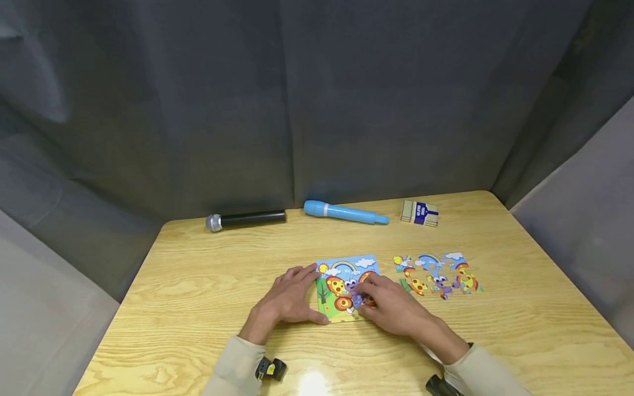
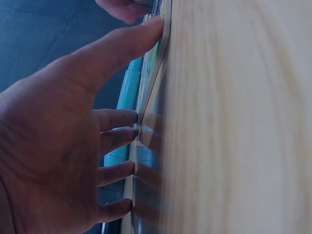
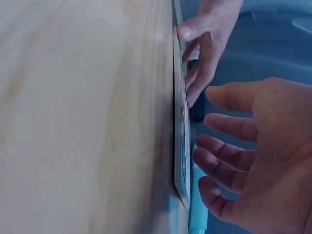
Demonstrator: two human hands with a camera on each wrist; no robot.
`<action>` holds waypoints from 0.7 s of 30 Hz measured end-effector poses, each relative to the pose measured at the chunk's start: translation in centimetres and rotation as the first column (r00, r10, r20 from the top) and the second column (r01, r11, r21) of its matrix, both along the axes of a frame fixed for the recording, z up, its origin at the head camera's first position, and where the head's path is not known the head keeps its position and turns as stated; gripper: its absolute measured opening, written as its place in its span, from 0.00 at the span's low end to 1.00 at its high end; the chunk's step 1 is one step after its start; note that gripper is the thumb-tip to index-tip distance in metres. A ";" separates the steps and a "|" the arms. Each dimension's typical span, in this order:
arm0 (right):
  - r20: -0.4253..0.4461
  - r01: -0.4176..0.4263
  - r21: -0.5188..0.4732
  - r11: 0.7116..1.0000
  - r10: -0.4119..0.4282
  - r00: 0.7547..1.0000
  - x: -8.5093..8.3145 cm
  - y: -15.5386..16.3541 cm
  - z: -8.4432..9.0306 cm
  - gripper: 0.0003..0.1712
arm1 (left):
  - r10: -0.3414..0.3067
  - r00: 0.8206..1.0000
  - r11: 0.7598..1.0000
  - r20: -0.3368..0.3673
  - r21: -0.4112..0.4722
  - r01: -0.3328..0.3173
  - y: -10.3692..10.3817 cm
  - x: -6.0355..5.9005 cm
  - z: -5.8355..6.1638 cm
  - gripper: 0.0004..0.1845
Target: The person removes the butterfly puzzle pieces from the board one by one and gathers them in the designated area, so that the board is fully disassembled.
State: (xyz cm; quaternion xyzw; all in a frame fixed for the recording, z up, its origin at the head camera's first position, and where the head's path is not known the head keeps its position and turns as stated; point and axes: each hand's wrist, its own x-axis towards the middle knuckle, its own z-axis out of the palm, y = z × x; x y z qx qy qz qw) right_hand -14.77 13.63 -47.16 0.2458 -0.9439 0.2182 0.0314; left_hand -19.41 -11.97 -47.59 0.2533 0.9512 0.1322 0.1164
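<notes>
A square jigsaw puzzle board [image 1: 337, 316] with a butterfly picture lies on the table between my hands. My left hand [image 1: 292, 297] steadies its left side, fingers spread, the thumb touching the near edge. In the left wrist view, that thumb [image 2: 141, 36] rests against the board's edge. My right hand [image 1: 393, 305] is over the board's right part, near the butterfly's purple body. The right wrist view shows its fingers [image 3: 226, 153] loosely bent, with a gap to the thumb and no piece visible between them. Several loose puzzle pieces [image 1: 440, 280] lie to the right.
Along the back of the table lie a black microphone [image 1: 252, 219], a blue microphone-shaped tube [image 1: 346, 213] and a pack of cotton swabs [image 1: 420, 213]. Dark curtain [image 1: 292, 110] hangs directly behind the table [image 1: 198, 291].
</notes>
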 end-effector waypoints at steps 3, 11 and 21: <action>0.025 -0.033 0.014 0.999 0.033 0.999 -0.2 -0.8 0.0 0.18 | -0.003 1.000 1.000 -0.002 -0.005 0.003 0.0 0.0 0.0 0.56; 0.066 -0.080 0.070 0.994 0.075 0.995 -0.5 -2.4 -0.2 0.22 | -0.009 1.000 1.000 -0.001 0.000 0.009 0.0 -0.1 0.1 0.56; 0.102 -0.062 0.076 0.995 0.054 0.993 -0.6 -3.3 -0.1 0.24 | -0.001 1.000 1.000 0.006 -0.001 0.001 0.0 0.0 0.0 0.56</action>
